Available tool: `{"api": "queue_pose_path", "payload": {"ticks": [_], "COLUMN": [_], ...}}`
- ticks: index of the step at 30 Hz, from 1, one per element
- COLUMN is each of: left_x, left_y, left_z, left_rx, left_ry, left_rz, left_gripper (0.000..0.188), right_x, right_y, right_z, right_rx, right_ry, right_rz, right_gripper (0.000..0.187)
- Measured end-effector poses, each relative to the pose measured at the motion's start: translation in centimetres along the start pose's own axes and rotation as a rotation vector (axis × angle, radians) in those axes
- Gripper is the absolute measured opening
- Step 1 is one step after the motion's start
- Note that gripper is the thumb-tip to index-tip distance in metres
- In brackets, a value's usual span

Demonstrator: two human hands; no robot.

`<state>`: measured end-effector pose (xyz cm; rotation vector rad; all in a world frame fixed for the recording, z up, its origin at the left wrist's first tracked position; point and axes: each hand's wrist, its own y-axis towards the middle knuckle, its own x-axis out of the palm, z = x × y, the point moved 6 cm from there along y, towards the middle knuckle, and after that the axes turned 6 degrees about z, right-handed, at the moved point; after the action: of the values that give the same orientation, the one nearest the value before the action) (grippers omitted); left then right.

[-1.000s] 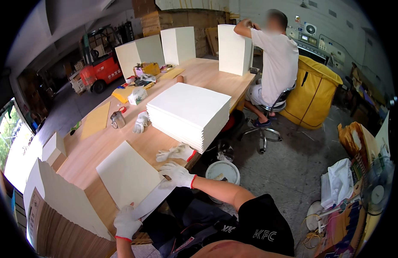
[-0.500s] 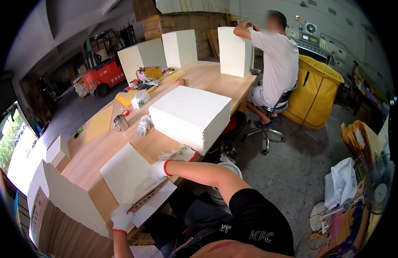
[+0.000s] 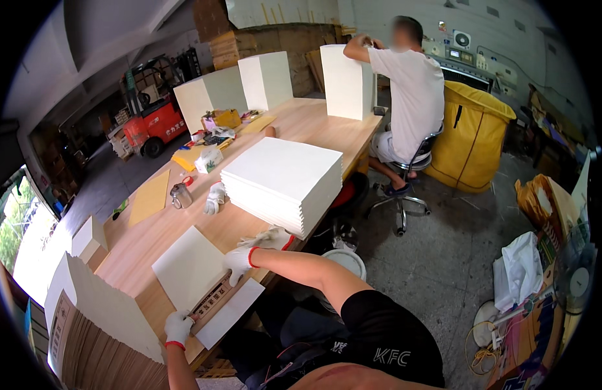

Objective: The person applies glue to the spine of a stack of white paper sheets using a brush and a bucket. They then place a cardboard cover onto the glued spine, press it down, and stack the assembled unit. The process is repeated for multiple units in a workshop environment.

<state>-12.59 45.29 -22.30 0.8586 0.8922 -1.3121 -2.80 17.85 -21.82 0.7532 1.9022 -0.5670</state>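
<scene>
A white card sheet [image 3: 190,268] lies at the near edge of the table, with a printed brown strip [image 3: 212,300] standing up along its fold and a white flap [image 3: 232,312] on the near side. My left hand [image 3: 179,325], in a white knit glove with a red cuff, closes on the strip's left end. At the other end my right hand [image 3: 238,261], gloved alike, has its thumb and fingers closed on the strip. Just beyond the right hand lies a loose glove [image 3: 268,238]. Left of my left hand stands a thick stack of brown-edged white card [image 3: 109,312].
A tall stack of white sheets [image 3: 281,170] rests mid-table, beside another glove [image 3: 214,198] and a glass jar [image 3: 180,195]. A tissue box [image 3: 208,160] and yellow card [image 3: 149,198] lie farther off. A co-worker [image 3: 408,104] sits at the far right by a yellow bag [image 3: 473,136].
The brown strip has tipped up, so more of its printed face shows. My right hand has gone from lying over the sheet to gripping the strip's end. The view has shifted slightly.
</scene>
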Motion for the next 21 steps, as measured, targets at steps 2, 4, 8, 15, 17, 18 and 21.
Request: {"api": "queue_pose_path", "payload": {"ticks": [2, 4, 8, 15, 17, 18, 21], "left_x": [0.7, 1.9, 3.6, 2.6, 1.6, 1.3, -0.8], "left_y": [0.7, 2.0, 2.9, 1.7, 2.1, 2.6, 3.8], "left_z": [-1.3, -2.9, -6.0, -4.8, -3.2, -2.7, 5.3], "left_rx": [0.095, 0.128, 0.079, 0.064, 0.137, 0.157, 0.32], "left_ry": [-0.133, -0.24, -0.273, -0.147, -0.085, -0.005, 0.316], "left_rz": [0.045, 0.047, 0.008, -0.129, -0.155, -0.19, -0.425], "left_gripper": [0.018, 0.016, 0.014, 0.018, 0.057, 0.069, 0.098], "right_x": [0.5, 0.9, 1.7, 2.6, 2.8, 2.4, 2.2], "right_y": [-0.1, -0.5, -1.0, -1.2, -1.0, -1.1, -1.6], "right_z": [0.9, 1.7, 1.6, 1.3, 2.0, 1.8, 2.0], "right_rx": [-0.015, -0.024, 0.065, -0.033, 0.021, 0.067, 0.097], "right_ry": [0.052, 0.154, 0.152, 0.288, 0.181, 0.224, 0.219], "right_rz": [0.139, 0.272, 0.335, 0.446, 0.451, 0.434, 0.41], "right_gripper": [0.055, 0.052, 0.05, 0.047, 0.044, 0.044, 0.043]}}
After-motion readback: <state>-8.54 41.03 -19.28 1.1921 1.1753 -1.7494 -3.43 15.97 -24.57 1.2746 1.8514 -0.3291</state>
